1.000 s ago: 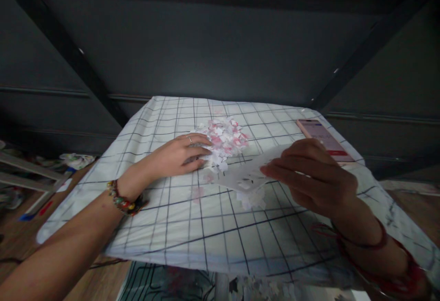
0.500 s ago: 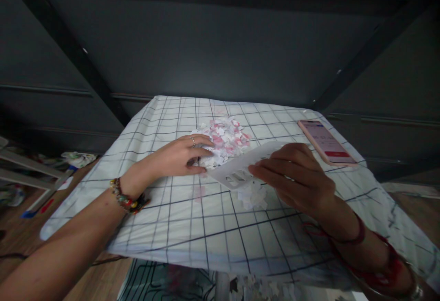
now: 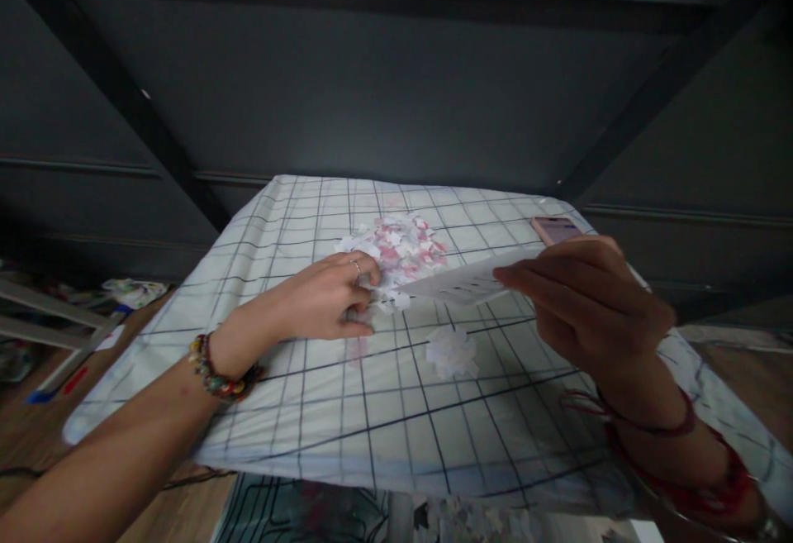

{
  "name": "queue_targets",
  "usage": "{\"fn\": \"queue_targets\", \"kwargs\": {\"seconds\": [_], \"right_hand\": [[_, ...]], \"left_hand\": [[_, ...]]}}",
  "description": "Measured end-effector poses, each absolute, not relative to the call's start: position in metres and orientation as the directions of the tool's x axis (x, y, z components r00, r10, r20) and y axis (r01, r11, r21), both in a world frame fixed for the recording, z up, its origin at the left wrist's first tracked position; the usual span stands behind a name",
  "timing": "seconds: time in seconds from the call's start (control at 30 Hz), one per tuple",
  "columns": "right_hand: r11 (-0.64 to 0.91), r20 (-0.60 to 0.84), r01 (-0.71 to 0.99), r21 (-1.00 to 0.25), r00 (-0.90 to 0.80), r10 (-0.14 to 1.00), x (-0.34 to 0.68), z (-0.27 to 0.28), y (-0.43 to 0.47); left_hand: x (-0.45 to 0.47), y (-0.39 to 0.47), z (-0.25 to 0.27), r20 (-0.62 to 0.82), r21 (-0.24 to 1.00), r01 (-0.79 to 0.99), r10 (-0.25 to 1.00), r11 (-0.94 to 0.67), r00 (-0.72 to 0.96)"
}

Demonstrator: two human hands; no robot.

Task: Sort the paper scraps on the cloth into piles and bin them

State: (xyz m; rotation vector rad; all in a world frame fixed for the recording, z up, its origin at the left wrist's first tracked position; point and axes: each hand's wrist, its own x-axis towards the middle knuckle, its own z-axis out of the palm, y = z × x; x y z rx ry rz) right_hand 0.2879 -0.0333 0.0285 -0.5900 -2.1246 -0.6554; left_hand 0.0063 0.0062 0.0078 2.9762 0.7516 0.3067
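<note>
My right hand [image 3: 595, 311] pinches a thin white sheet with cut-out slots [image 3: 462, 280], holding it tilted above the table. A heap of small white and pink paper pieces [image 3: 412, 247] lies on the checked cloth beyond the sheet. At the heap's near left edge is my left hand [image 3: 331, 291], its fingers bent and the thumb apart from them. Nothing shows between them. Below the sheet sits a smaller pile of white paper pieces [image 3: 452, 353].
A pink-cased phone [image 3: 556, 230] lies at the back right, partly hidden by my right hand. The white checked tablecloth [image 3: 322, 411] covers the table, against a dark panel [image 3: 396, 80]. Under the front edge is a container of paper scraps [image 3: 477, 518].
My right hand has moved right with the white sheet, uncovering the small pile and covering part of the phone. My left hand has shifted slightly nearer, its fingers more bent.
</note>
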Motion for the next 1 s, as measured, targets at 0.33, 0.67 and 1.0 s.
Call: {"fn": "queue_targets", "kwargs": {"seconds": [0.33, 0.67, 1.0], "right_hand": [[0.762, 0.792, 0.597, 0.251, -0.580, 0.193, 0.287, 0.029, -0.034], [0.834, 0.741, 0.507, 0.217, -0.642, 0.197, 0.278, 0.026, -0.039], [0.847, 0.741, 0.488, 0.210, -0.644, 0.188, 0.269, 0.024, -0.039]], "left_hand": [[0.001, 0.013, 0.004, 0.233, 0.324, 0.418, 0.500, -0.849, 0.834], [-0.004, 0.022, -0.003, 0.209, 0.405, 0.552, 0.661, -0.729, 0.721], [-0.003, 0.022, -0.003, 0.233, 0.340, 0.537, 0.622, -0.772, 0.747]]}}
